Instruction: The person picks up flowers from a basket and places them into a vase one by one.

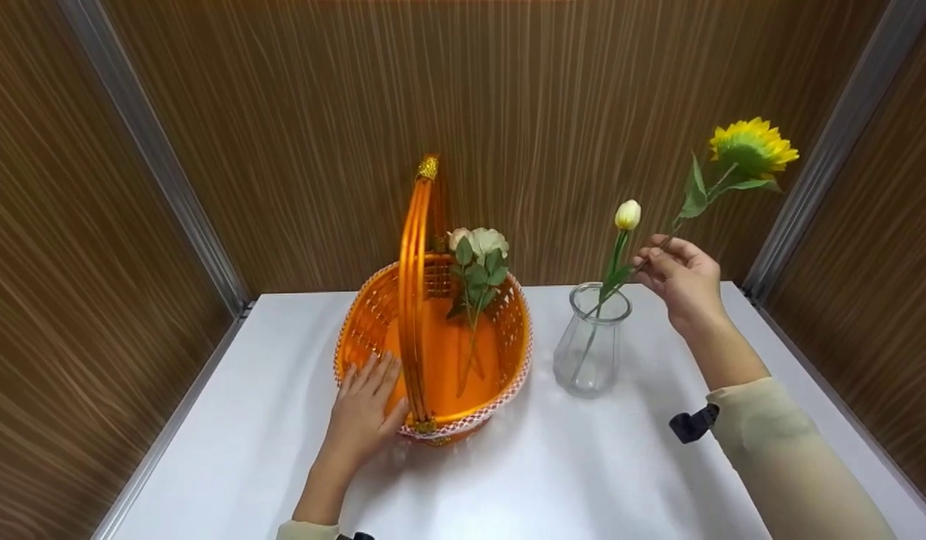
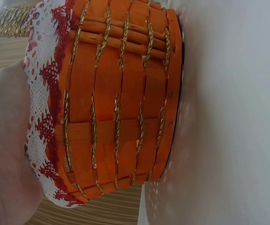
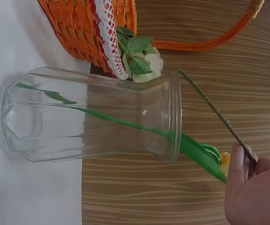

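Observation:
My right hand (image 1: 684,281) pinches the thin stem of a yellow sunflower (image 1: 751,150), whose head tilts up to the right. In the right wrist view, the lower end of the sunflower stem (image 3: 210,104) is at the rim of a clear glass vase (image 3: 111,96). Inside that vase stands a cream tulip (image 1: 627,215), leaning slightly. My left hand (image 1: 364,414) rests on the near left rim of an orange woven basket (image 1: 511,379), fingers extended over its inside. Pale roses (image 1: 486,241) with green leaves lie in the basket, against its far right side.
The basket's tall arched handle (image 1: 414,262) rises over its middle, close to my left hand. Red and white lace (image 2: 46,117) trims the rim. Everything stands on a white table (image 1: 582,472), with wood-grain panels (image 1: 545,112) behind and at both sides.

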A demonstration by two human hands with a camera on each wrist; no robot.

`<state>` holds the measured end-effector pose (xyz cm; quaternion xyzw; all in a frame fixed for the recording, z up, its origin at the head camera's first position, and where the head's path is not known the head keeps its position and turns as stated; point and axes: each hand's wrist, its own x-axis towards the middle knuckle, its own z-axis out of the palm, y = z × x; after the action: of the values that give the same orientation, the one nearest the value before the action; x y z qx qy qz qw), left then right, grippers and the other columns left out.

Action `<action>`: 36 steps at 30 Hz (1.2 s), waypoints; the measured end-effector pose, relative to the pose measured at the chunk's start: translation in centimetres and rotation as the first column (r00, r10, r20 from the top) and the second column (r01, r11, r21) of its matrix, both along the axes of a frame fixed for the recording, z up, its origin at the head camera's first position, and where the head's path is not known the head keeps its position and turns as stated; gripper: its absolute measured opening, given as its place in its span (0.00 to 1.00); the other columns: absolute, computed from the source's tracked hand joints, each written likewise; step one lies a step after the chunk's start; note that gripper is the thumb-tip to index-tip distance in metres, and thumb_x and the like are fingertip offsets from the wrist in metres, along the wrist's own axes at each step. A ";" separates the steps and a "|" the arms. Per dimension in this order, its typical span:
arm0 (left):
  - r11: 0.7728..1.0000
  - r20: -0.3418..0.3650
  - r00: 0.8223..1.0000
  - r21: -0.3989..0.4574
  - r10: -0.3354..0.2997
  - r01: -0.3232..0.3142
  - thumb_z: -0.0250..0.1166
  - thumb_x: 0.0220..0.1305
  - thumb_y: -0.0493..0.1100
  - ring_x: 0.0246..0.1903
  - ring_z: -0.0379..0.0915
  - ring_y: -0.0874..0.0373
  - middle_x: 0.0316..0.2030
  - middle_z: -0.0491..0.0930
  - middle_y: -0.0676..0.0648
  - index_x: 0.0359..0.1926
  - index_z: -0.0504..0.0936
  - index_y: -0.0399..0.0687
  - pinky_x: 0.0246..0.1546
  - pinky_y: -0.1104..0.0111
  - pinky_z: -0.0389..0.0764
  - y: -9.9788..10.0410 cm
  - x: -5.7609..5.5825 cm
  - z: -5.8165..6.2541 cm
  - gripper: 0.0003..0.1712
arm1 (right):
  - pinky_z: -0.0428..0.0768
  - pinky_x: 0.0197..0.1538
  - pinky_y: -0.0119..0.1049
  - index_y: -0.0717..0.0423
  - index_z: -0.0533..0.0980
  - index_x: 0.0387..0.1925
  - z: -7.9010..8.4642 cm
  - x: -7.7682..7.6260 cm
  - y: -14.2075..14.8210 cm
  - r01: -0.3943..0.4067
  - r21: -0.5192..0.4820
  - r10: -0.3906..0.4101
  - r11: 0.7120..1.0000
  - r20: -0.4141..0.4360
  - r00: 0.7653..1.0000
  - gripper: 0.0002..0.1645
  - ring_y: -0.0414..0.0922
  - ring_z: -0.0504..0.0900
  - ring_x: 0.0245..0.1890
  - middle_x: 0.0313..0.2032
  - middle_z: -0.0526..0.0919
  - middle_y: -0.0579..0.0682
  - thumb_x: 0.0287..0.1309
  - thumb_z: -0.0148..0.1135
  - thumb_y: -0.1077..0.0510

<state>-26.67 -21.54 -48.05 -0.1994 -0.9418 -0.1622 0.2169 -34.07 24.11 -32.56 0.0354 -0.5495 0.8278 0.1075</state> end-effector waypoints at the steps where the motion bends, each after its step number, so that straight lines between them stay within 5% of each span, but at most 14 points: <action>1: 1.000 0.001 1.000 0.001 -0.001 0.001 0.53 0.71 0.56 0.73 0.55 0.41 0.74 0.62 0.44 0.74 0.64 0.45 0.73 0.42 0.51 0.0 0.0 0.0 0.36 | 0.86 0.46 0.37 0.66 0.69 0.55 0.0 -0.1 0.1 0.006 0.007 -0.006 1.000 0.008 1.000 0.16 0.45 0.87 0.38 0.37 0.82 0.53 0.68 0.57 0.67; 14: 1.000 -0.008 1.000 -0.002 0.005 -0.005 0.53 0.71 0.56 0.74 0.54 0.42 0.73 0.63 0.44 0.74 0.65 0.45 0.73 0.42 0.51 0.0 0.0 -0.1 0.36 | 0.86 0.45 0.36 0.65 0.67 0.56 -0.4 -0.3 1.5 -0.004 -0.027 0.003 1.000 -0.004 1.000 0.17 0.45 0.85 0.38 0.38 0.81 0.53 0.68 0.56 0.68; 28: 1.000 0.009 1.000 -0.005 0.004 -0.004 0.52 0.72 0.56 0.74 0.55 0.40 0.74 0.62 0.43 0.75 0.64 0.46 0.73 0.42 0.50 0.0 -0.2 -0.1 0.36 | 0.85 0.45 0.32 0.65 0.69 0.61 -1.9 -0.7 0.5 0.079 0.264 -0.091 0.961 0.033 0.995 0.24 0.42 0.88 0.37 0.36 0.85 0.50 0.64 0.62 0.67; 32: 1.000 0.014 1.000 -0.005 0.002 -0.002 0.52 0.72 0.57 0.74 0.54 0.41 0.74 0.61 0.44 0.75 0.63 0.47 0.73 0.43 0.50 0.0 -0.2 0.0 0.36 | 0.85 0.46 0.32 0.63 0.60 0.70 -2.1 -0.7 0.3 0.080 0.296 -0.092 0.952 0.029 0.995 0.35 0.40 0.88 0.38 0.37 0.84 0.49 0.65 0.61 0.68; 36: 1.000 0.023 1.000 -0.010 0.006 -0.006 0.51 0.72 0.57 0.75 0.52 0.42 0.74 0.60 0.44 0.75 0.62 0.48 0.74 0.43 0.49 0.0 -0.1 0.0 0.36 | 0.85 0.46 0.32 0.67 0.63 0.67 -2.4 -0.7 0.2 0.067 0.294 -0.084 0.953 0.045 0.995 0.29 0.40 0.87 0.39 0.40 0.84 0.52 0.70 0.58 0.61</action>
<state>-26.81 -21.51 -48.06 -0.1956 -0.9455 -0.1593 0.2058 -34.81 24.26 -34.99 0.0062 -0.6697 0.7334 0.1168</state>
